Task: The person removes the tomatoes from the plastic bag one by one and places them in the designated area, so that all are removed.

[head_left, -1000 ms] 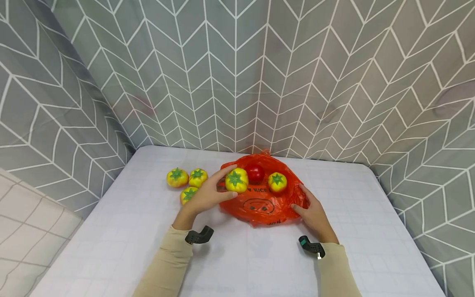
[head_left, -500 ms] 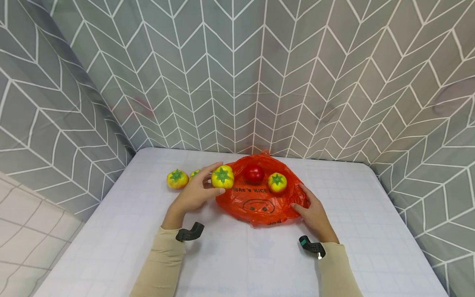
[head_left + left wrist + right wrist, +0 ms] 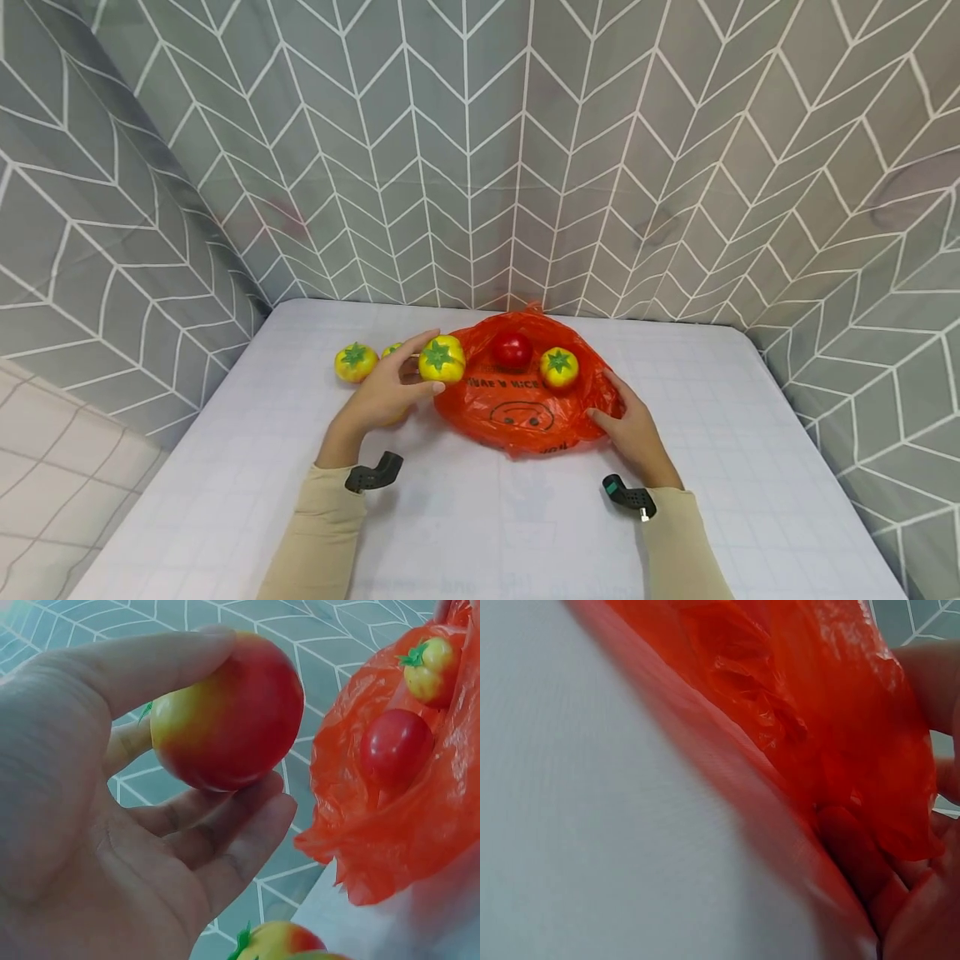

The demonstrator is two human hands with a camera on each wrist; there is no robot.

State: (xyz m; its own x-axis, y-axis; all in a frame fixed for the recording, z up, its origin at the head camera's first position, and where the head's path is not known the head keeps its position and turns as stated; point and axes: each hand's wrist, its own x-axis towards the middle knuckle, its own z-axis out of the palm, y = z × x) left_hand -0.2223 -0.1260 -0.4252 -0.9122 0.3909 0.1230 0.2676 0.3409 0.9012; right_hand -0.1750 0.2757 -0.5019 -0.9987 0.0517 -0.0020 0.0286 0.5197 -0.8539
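My left hand (image 3: 377, 390) holds a yellow-and-red tomato (image 3: 442, 359) with a green star-shaped top, at the left rim of a red plastic bag (image 3: 517, 417). In the left wrist view the thumb and fingertips grip this tomato (image 3: 240, 720) from opposite sides, raised off the table. My right hand (image 3: 636, 429) grips the bag's right edge. Through the thin film in the right wrist view, fingers (image 3: 855, 844) show behind the bag (image 3: 847, 735). Lying on the spread bag are a glossy red round fruit (image 3: 512, 350) and another yellow-and-red tomato (image 3: 559, 368).
More yellow-and-red tomatoes lie on the white table (image 3: 510, 517) left of the bag: one tomato (image 3: 356, 362) in full sight, others partly behind my left hand. A grey patterned curtain (image 3: 480, 167) rises behind the table's far edge.
My left hand has moved left with the tomato, from over the bag to its left rim, now covering more of the table tomatoes. The right hand and bag have stayed put.
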